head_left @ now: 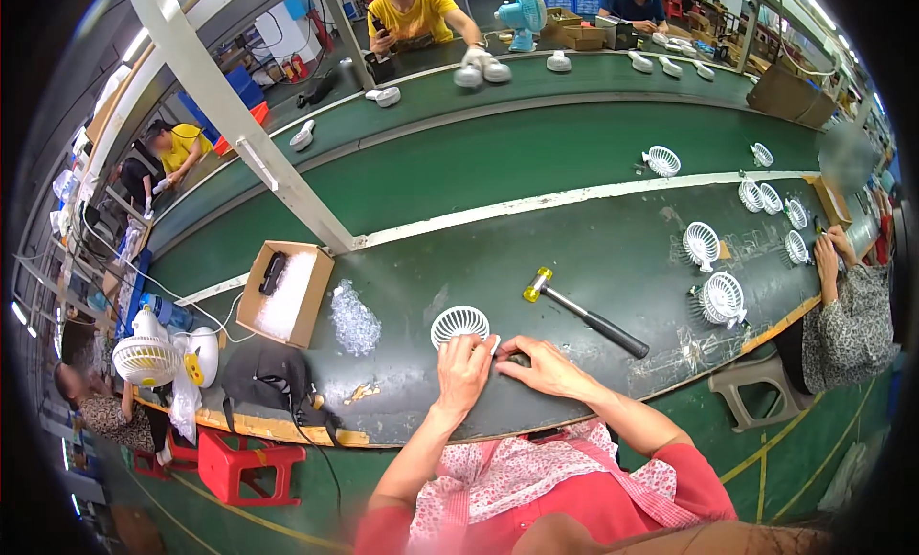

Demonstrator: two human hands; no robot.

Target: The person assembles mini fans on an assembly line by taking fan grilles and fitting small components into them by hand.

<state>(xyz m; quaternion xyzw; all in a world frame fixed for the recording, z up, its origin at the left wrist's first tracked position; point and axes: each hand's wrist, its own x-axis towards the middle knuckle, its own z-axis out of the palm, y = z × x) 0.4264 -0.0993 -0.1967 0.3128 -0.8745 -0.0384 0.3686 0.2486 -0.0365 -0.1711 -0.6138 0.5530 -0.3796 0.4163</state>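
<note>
A round white fan grille lies flat on the dark green bench in front of me. My left hand rests on its near edge, fingers curled over the rim. My right hand lies just to its right, fingertips pinching a small dark part next to the grille; what the part is I cannot tell. A hammer with a yellow head and black handle lies on the bench behind my right hand, untouched.
A cardboard box with white filling and a pile of clear bits sit to the left. Several white fan grilles lie to the right near another person's hand. A white fan stands far left. The conveyor belt runs behind.
</note>
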